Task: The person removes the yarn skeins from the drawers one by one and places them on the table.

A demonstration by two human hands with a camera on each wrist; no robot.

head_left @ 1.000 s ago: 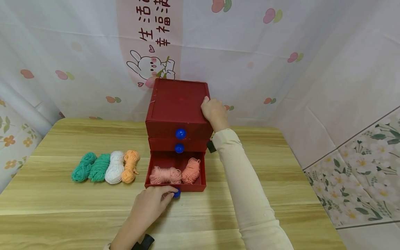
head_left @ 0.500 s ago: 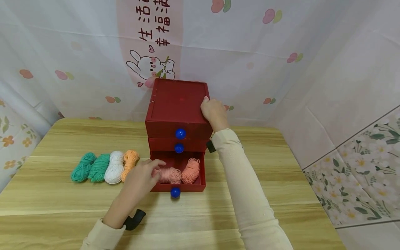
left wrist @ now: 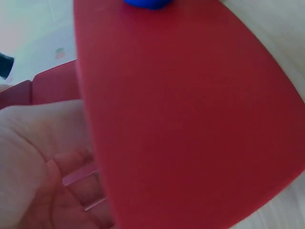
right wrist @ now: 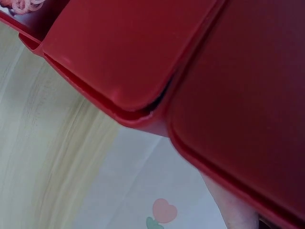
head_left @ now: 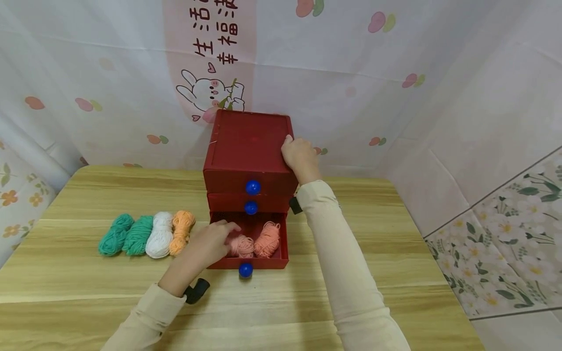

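A red drawer cabinet (head_left: 250, 141) with blue knobs stands at the back; its bottom drawer (head_left: 268, 263) is pulled out. Inside lie a light pink yarn skein (head_left: 242, 246) and a coral yarn skein (head_left: 268, 240). My left hand (head_left: 211, 243) reaches over the drawer's left side, fingers bent down at the light pink skein and covering its left end. In the left wrist view the drawer front hides those fingertips, so I cannot tell whether they grip the yarn. My right hand (head_left: 301, 156) holds the cabinet's upper right edge, thumb on top.
Left of the cabinet, dark green yarn (head_left: 116, 235), green yarn (head_left: 138, 236), white yarn (head_left: 160, 235) and orange yarn (head_left: 181, 233) lie in a row on the wooden table (head_left: 88, 302). A printed curtain (head_left: 342, 97) hangs close behind the cabinet.
My left hand has let go of the bottom drawer's blue knob, risen over the drawer front and moved onto the light pink skein. The right hand stays on the cabinet.
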